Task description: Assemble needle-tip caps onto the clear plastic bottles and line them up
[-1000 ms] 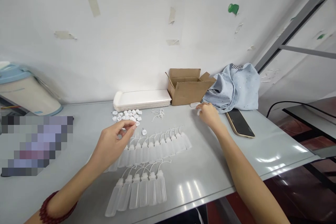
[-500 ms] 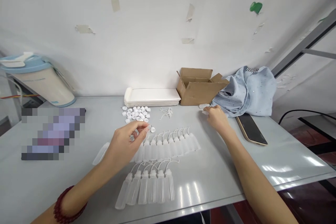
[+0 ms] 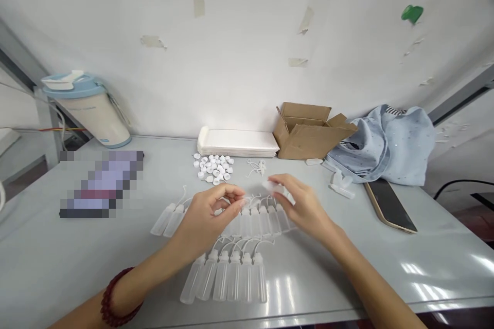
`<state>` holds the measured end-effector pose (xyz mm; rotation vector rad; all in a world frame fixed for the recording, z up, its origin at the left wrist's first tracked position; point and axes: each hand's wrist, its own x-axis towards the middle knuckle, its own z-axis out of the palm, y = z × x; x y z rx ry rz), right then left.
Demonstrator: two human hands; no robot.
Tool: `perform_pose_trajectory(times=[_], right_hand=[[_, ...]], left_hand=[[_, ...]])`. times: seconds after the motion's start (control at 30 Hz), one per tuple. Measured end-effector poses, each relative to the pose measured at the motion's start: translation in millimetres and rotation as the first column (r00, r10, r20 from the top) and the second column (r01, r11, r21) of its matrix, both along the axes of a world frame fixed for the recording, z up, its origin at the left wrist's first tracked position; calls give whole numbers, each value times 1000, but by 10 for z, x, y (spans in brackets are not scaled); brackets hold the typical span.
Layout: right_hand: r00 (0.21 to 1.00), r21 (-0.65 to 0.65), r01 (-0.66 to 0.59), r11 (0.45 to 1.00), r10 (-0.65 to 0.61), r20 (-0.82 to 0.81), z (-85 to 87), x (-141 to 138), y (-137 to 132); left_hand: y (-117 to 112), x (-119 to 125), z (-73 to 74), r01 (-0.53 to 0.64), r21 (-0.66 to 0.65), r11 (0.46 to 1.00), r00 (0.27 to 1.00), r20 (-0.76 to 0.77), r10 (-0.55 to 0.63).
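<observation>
Cardboard box (image 3: 309, 136), blue cloth (image 3: 389, 146), dark phone (image 3: 389, 205), white tray stack (image 3: 239, 142), blue-lidded jug (image 3: 92, 110)

translucent plastic bottles (image 3: 231, 280) on a glossy smooth table (image 3: 347, 272) (matt brown cardboard box (image 3: 309, 139) behind).

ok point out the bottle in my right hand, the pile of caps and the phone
bottle (image 3: 276, 186) head view, clear body
pile of caps (image 3: 214, 168) head view, middle of the pile
phone (image 3: 389, 205) head view, dark screen

A small assembly workshop: rows of plastic bottles (image 3: 231, 277) and a heap of white caps (image 3: 214, 167) spread across a grey worktable (image 3: 57, 267), a cardboard box (image 3: 309, 139) and stacked trays (image 3: 239, 143) along its back edge (scraps of tape (image 3: 198, 1) mark the wall).
</observation>
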<state>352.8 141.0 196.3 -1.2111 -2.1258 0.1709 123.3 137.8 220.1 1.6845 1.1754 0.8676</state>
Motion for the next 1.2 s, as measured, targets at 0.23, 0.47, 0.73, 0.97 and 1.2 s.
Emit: perform_pose_trajectory(times=[0.23,0.47,0.73,0.97,1.2], right_hand=[[980,47,-199,979,198,28,3,-306,-259],[974,75,-227,971,228,-3,-6,-289,-259],[961,13,-259,966,259,-96,-26,-321,-290],[957,31,-262,964,264,-121,-45,-371,-299],[954,37,-263,964,265,-138,-40,-360,-320]], left_hand=[[-24,38,7,49,-49,998,993,114,-43],[-46,48,27,42,-67,997,995,92,-36],[-57,69,51,-35,-61,998,998,55,38],[-57,48,57,-24,-61,998,998,65,28],[-63,63,47,13,-111,994,999,47,-7]])
